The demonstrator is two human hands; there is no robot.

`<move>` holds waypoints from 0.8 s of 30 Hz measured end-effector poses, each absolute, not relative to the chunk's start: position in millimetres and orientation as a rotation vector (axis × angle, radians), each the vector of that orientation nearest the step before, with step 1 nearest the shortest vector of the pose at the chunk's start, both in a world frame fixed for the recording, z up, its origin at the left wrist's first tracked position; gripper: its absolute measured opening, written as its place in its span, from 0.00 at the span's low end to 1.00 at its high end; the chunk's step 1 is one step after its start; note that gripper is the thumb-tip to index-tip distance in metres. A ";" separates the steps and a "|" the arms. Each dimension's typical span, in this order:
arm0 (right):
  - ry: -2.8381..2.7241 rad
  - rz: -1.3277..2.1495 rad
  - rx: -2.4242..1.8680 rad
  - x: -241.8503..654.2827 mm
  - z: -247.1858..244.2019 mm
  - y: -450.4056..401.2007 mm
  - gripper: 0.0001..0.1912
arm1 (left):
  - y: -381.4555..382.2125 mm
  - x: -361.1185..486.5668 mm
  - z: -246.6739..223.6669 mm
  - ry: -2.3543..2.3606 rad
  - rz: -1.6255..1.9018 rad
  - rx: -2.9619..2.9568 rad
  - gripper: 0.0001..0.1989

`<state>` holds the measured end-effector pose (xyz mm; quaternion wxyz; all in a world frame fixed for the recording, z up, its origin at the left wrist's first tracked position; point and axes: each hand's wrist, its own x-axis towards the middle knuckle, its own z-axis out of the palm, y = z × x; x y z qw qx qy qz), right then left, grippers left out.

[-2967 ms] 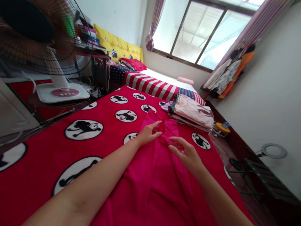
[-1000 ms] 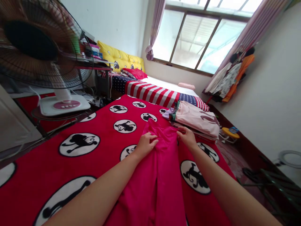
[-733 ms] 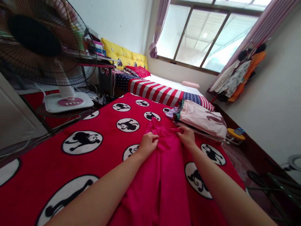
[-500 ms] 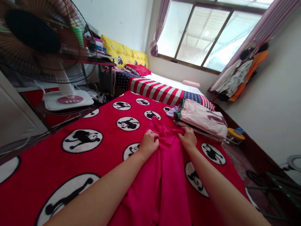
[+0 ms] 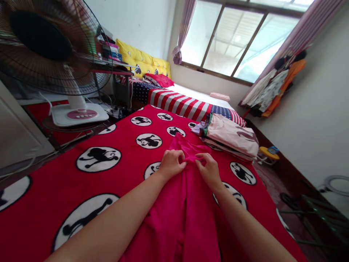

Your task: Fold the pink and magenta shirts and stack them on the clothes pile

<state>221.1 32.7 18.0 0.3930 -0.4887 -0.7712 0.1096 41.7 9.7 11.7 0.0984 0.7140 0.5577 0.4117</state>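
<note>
At the far left, a fan (image 5: 40, 34) stands on a low stool (image 5: 51, 125). To the right of it spreads a red blanket (image 5: 131, 162) with black monkey figures in white circles. On this blanket lies a bright pink garment (image 5: 193, 207), stretched lengthwise between the two arms; it seems to be trousers, but its near end leaves the view, so I am not certain. The left hand (image 5: 171, 162) is at its upper part, with thumb and forefinger pinching the cloth. Just beside, the right hand (image 5: 209, 170) also pinches the cloth between thumb and forefinger. Further right, beyond this hand, a pile of folded clothes (image 5: 231, 135) lies near the blanket's edge, and past it stands a yellow stool (image 5: 268, 154).
</note>
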 end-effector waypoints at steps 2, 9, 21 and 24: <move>-2.001 0.298 -1.200 222.6 16.3 28.9 0.08 | 8.7 40.5 12.1 1.620 1.211 2.073 0.05; -2.345 0.106 -1.035 220.8 13.7 7.5 0.15 | 6.2 38.6 11.3 1.606 1.186 2.060 0.07; -2.245 0.314 -1.130 212.8 23.0 23.8 0.12 | 3.7 39.2 15.2 1.728 1.019 2.324 0.09; -2.099 0.316 -1.245 205.2 27.8 46.1 0.11 | 5.5 40.7 15.4 1.604 1.135 2.466 0.07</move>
